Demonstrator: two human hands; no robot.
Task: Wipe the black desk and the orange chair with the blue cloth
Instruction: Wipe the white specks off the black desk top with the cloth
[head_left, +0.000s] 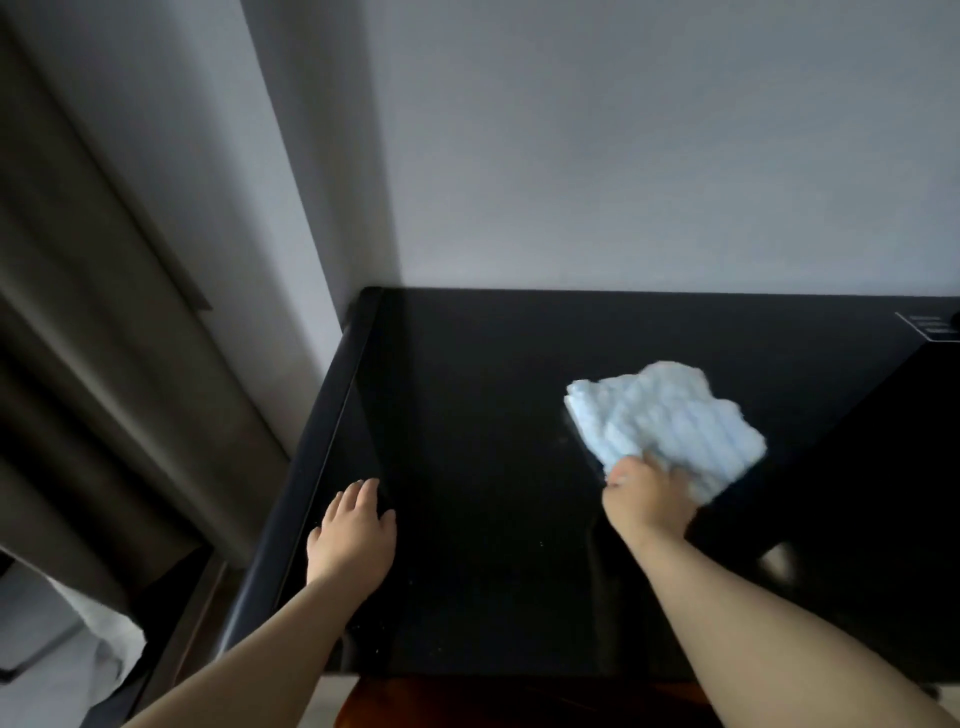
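Observation:
The glossy black desk (493, 405) fills the lower middle of the view, pushed against a pale wall. A crumpled light blue cloth (670, 415) lies on its right half. My right hand (649, 493) grips the cloth's near edge and holds it down on the desk. My left hand (353, 535) rests flat on the desk near its left edge, fingers spread, holding nothing. A sliver of the orange chair (467, 701) shows under the desk's front edge at the bottom of the view.
Grey-brown curtains (104, 364) hang at the left beside the desk. A small white-lined label (930, 327) sits at the desk's far right corner. White fabric (104, 644) lies low at the left.

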